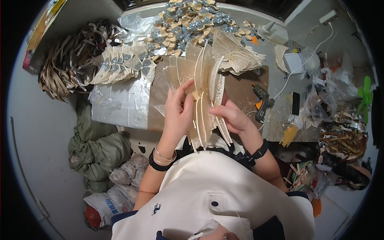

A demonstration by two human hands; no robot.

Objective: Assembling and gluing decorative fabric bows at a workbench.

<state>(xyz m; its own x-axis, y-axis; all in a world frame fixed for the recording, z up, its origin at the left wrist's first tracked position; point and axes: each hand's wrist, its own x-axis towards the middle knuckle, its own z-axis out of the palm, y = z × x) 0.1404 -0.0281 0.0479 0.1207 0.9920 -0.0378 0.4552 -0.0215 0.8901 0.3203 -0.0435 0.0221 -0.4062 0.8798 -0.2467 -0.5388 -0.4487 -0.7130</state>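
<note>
Between my hands, just in front of my chest, stands a fanned bundle of cream butterfly-shaped pieces (205,116) with a lacy pattern. On its left side my left hand (179,107) grips it, fingers reaching into its middle. My right hand (233,116) holds its right edge, the thumb pressed on the front and the other fingers partly hidden behind. Beyond the bundle lies a stack of similar cream lace pieces (239,58). To the left, overlapping cream pieces with glittery blue-silver spots (125,64) lie in rows.
A heap of small glittery bow-like pieces (196,22) covers the table's back. A glue gun (262,103) lies right of my hands, near a black phone (295,103) and a white bottle (273,33). Brown and silver strips (72,60) are piled left; green sacks (96,148) stand below.
</note>
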